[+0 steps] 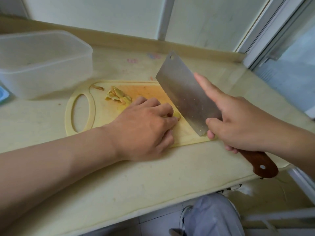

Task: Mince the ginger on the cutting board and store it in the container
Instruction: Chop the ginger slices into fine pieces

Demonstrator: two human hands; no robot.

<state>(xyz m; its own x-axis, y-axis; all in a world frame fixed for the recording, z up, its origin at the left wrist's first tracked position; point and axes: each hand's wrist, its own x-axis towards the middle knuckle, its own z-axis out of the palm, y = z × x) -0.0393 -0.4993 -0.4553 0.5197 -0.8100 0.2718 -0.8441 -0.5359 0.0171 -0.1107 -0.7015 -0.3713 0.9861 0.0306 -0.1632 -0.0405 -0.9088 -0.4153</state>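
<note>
A pale yellow cutting board (81,126) with an oval handle hole lies on the counter. On it my left hand (146,126) holds a small piece of ginger (176,115) with curled fingers. A steel cleaver (185,92) stands edge-down on the board right beside that piece. My right hand (238,121) grips its brown wooden handle (260,165), index finger stretched along the blade. A heap of sliced ginger (117,96) lies farther left on the board. The clear plastic container (42,63) stands open at the back left, beyond the board.
The cream counter (119,184) ends at a front edge just below my arms. A low ledge and a wall (102,14) run behind it, and a window frame (272,31) stands at the right. A blue object (3,94) peeks in at the far left.
</note>
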